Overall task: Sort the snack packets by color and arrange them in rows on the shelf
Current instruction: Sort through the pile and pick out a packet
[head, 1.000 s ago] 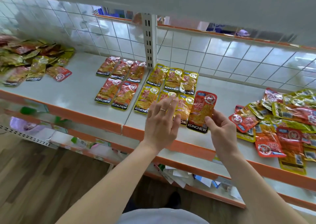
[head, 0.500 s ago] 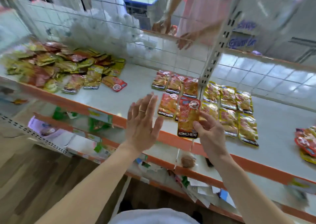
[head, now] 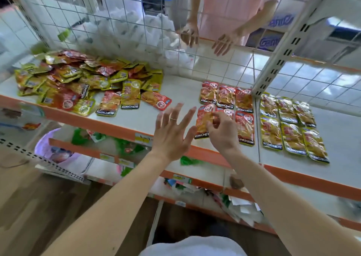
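Right hand (head: 222,133), fingers bent and pinched on a red snack packet (head: 203,123), which sits at the front-left place of the red block; whether the packet already lies flat on the shelf (head: 175,91) cannot be told. Left hand (head: 172,132), just left of the packet, held empty with fingers spread and a ring on one finger.

The packet is judged light, thin and limp, its glossy film likely slippery; a pinch at a sealed edge or corner should hold it best, since the filled middle may buckle.

Immediately right of the working hand, the red rows (head: 226,103) lie edge to edge, labels toward the person. Further right, past the shelf's perforated upright (head: 273,60), the yellow rows (head: 293,127) form a second block. Well to the left of the left hand, an unsorted heap (head: 78,80) of red and yellow packets awaits sorting, so the task is judged far from complete.

The shelf is a smooth white board with an orange front lip (head: 117,123); packets should slide readily on it. Behind it, a white wire grid (head: 136,31) backs the shelf, and another person's hands (head: 205,37) show beyond it.
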`<state>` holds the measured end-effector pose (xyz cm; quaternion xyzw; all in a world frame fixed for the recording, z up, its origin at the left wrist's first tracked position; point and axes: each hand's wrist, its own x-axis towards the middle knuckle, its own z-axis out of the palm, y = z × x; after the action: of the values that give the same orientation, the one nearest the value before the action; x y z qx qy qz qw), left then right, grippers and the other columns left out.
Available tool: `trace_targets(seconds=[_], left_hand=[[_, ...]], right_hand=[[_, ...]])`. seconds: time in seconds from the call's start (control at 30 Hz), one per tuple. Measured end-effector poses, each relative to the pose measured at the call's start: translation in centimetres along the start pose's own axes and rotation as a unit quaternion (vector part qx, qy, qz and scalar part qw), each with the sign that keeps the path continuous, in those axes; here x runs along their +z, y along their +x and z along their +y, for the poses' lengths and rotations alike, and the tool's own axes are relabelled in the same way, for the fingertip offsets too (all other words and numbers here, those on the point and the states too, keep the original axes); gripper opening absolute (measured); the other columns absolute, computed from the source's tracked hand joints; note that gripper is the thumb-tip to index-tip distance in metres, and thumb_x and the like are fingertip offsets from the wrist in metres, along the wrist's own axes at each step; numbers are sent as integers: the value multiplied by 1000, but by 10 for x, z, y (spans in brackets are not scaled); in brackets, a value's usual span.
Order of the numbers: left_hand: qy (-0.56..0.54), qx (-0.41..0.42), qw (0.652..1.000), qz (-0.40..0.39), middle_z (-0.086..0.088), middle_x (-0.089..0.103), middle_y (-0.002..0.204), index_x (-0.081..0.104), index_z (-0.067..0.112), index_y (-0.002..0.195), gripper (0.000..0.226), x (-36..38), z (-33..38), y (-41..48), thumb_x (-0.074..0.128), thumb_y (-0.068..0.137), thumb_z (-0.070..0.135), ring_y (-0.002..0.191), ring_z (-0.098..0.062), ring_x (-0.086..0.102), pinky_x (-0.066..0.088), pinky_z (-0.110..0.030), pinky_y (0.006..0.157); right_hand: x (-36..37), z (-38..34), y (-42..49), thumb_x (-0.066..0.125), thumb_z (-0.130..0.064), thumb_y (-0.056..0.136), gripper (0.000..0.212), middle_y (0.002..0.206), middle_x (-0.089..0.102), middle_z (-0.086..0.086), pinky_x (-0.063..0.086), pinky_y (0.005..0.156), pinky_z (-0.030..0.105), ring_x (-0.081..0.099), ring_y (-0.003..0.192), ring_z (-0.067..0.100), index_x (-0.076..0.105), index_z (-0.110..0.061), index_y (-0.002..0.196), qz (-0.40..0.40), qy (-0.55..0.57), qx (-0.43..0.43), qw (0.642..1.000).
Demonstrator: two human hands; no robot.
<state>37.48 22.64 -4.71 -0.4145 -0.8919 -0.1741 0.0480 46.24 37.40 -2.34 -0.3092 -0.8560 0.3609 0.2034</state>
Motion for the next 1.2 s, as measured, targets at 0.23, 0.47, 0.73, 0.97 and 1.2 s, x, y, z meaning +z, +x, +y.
trace_targets(seconds=[0.23, 0.47, 0.73, 0.97, 1.2], left_hand=[[-2, 103, 987, -127, 2, 24, 164, 33, 32, 155, 56, 13, 25, 16, 28, 101, 44, 145, -22, 27, 33, -47, 112], [5, 118, 981, -154, -2, 23, 166, 38, 19, 154, 60, 26, 30, 26, 27, 103, 48, 151, -18, 21, 24, -39, 121], [13, 106, 982, -158, 0, 18, 167, 29, 20, 158, 71, 32, 36, 37, 17, 99, 59, 153, -19, 15, 23, -41, 122], [71, 158, 972, -159, 4, 8, 168, 20, 42, 157, 72, 29, 35, 32, -4, 93, 65, 152, -23, 8, 24, -48, 119], [61, 147, 964, -213, 9, 0, 168, 13, 49, 156, 67, 27, 36, 37, -5, 94, 67, 153, -21, -4, 11, -48, 123]], right_hand=[[-18, 52, -14, 65, -22, 93, 29, 116, 59, 10, 49, 89, 46, 52, 109, 32, 67, -10, 120, 76, -178, -126, 973], [-45, 90, -20, 48, -40, 96, 42, 155, 40, 10, 34, 111, 58, 30, 146, 34, 59, -28, 135, -50, -271, -130, 952], [-46, 82, -17, 0, -60, 93, 68, 167, 15, 2, 10, 123, 47, 3, 154, 27, 24, -43, 154, -144, -324, -75, 932], [-44, 83, -23, 20, -63, 96, 64, 162, 27, 8, 27, 117, 53, 20, 150, 32, 42, -33, 147, -59, -274, -37, 959], [-39, 86, -22, 36, -49, 101, 48, 158, 38, 9, 32, 116, 49, 28, 149, 29, 51, -26, 142, -39, -285, -15, 958]])
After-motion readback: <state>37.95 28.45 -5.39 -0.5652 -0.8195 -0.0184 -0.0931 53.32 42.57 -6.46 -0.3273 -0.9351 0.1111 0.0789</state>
